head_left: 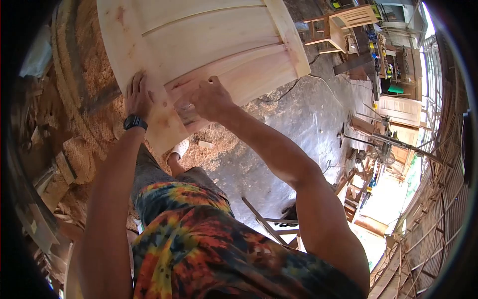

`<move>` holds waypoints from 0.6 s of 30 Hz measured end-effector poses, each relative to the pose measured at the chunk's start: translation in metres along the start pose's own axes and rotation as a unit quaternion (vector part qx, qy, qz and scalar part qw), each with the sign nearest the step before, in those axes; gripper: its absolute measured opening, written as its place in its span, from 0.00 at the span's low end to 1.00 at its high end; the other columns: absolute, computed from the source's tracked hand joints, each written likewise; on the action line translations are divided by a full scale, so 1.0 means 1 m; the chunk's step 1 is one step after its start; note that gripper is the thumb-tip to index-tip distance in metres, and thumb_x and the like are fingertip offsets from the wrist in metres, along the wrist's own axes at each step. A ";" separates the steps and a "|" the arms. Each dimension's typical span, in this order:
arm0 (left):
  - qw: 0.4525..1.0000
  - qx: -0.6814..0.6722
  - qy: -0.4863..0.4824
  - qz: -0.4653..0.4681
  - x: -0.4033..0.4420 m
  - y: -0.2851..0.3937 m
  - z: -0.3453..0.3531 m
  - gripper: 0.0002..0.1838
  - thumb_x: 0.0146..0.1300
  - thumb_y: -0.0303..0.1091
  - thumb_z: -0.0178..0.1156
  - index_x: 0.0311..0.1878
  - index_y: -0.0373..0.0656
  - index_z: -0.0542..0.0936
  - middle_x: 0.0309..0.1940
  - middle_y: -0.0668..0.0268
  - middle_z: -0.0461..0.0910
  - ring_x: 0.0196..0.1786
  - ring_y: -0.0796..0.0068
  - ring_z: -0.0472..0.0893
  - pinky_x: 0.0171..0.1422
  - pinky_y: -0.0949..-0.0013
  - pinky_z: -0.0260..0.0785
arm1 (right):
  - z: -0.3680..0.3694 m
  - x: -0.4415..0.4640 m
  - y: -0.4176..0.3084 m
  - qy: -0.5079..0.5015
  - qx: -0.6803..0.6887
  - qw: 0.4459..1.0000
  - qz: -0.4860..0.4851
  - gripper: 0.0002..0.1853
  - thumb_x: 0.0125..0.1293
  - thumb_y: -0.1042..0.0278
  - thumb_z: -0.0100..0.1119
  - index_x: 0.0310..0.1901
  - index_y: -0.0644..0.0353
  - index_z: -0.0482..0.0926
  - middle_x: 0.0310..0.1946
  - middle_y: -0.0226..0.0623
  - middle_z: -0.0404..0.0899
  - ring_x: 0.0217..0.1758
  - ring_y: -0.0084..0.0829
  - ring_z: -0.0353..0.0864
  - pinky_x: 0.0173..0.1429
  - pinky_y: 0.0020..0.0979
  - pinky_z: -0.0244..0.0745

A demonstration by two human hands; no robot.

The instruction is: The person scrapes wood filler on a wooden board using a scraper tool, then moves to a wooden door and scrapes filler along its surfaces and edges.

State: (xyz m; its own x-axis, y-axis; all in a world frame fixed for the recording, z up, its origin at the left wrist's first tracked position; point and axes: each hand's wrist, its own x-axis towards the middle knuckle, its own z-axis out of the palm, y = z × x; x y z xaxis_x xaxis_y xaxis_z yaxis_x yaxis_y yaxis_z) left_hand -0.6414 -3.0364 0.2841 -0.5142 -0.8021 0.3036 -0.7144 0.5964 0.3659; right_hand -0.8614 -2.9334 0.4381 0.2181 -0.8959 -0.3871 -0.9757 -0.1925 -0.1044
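Observation:
A pale wooden panel door (214,42) with recessed panels and raised rails fills the top middle of the head view. My left hand (138,97), with a dark watch (135,121) on its wrist, lies on the door's near left stile, its fingers stretched out. Over the lowest recessed panel, close to the stile, my right hand (213,101) is curled with its fingers bent down toward the wood. Whatever those fingers hold is hidden under the hand. A small shiny, greyish patch (186,112) shows just beside it.
Sawdust and wood shavings (99,65) cover the floor at left. A pale shoe (181,147) and a small wood block (205,144) show below the door. A wooden chair (336,35) stands at upper right. A cable (326,82) crosses the concrete floor (298,124).

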 end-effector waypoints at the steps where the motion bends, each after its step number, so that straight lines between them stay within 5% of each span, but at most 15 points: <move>1: 1.000 0.000 0.002 0.005 0.001 -0.001 0.002 0.28 0.63 0.30 0.56 0.68 0.41 0.67 0.71 0.54 0.66 0.74 0.49 0.64 0.79 0.50 0.58 | 0.004 0.003 0.008 0.004 -0.001 1.000 0.003 0.11 0.69 0.60 0.55 0.42 0.42 0.89 0.39 0.26 0.86 0.55 0.31 0.78 0.67 0.47 0.63; 4: 1.000 0.016 -0.022 -0.015 -0.003 0.004 -0.002 0.28 0.64 0.29 0.56 0.68 0.40 0.67 0.72 0.55 0.65 0.75 0.50 0.63 0.79 0.49 0.58 | 0.025 0.005 0.016 0.095 0.000 0.995 0.023 0.10 0.69 0.61 0.55 0.41 0.43 0.88 0.37 0.27 0.86 0.55 0.31 0.78 0.67 0.47 0.63; 6: 0.999 0.027 -0.024 -0.013 -0.002 -0.002 0.004 0.28 0.64 0.28 0.55 0.69 0.40 0.67 0.74 0.55 0.64 0.76 0.50 0.62 0.79 0.49 0.58 | 0.020 0.014 -0.001 -0.017 -0.012 0.999 0.045 0.10 0.68 0.62 0.57 0.44 0.45 0.88 0.40 0.27 0.87 0.55 0.30 0.79 0.66 0.46 0.64; 10: 0.999 0.028 -0.036 -0.010 -0.003 -0.005 0.003 0.29 0.64 0.28 0.54 0.70 0.41 0.66 0.74 0.55 0.64 0.76 0.50 0.62 0.79 0.49 0.58 | -0.001 0.000 0.007 -0.082 -0.021 0.996 0.035 0.11 0.66 0.63 0.59 0.47 0.46 0.88 0.43 0.29 0.88 0.54 0.32 0.80 0.67 0.45 0.63; 14: 0.998 0.027 -0.050 -0.021 0.001 0.002 -0.003 0.29 0.65 0.30 0.54 0.70 0.41 0.66 0.75 0.56 0.63 0.76 0.50 0.62 0.79 0.48 0.58 | 0.019 -0.035 0.069 0.180 0.120 0.964 0.154 0.11 0.65 0.70 0.59 0.46 0.50 0.88 0.42 0.37 0.88 0.48 0.39 0.83 0.63 0.43 0.71; 18: 0.996 0.046 -0.066 -0.034 -0.002 0.000 -0.006 0.27 0.65 0.30 0.55 0.69 0.40 0.67 0.75 0.55 0.62 0.76 0.49 0.62 0.78 0.47 0.59 | 0.029 -0.090 0.102 0.232 0.218 0.904 0.284 0.11 0.68 0.73 0.56 0.46 0.53 0.86 0.41 0.46 0.86 0.48 0.50 0.82 0.55 0.46 0.77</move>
State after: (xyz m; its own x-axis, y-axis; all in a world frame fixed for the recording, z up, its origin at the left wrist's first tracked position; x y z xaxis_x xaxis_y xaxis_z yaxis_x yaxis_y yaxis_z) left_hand -0.6378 -3.0344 0.2889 -0.5167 -0.8410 0.1604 -0.7873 0.5404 0.2969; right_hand -0.9796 -2.8609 0.4356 -0.4460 -0.8919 -0.0750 -0.8060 0.4367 -0.3995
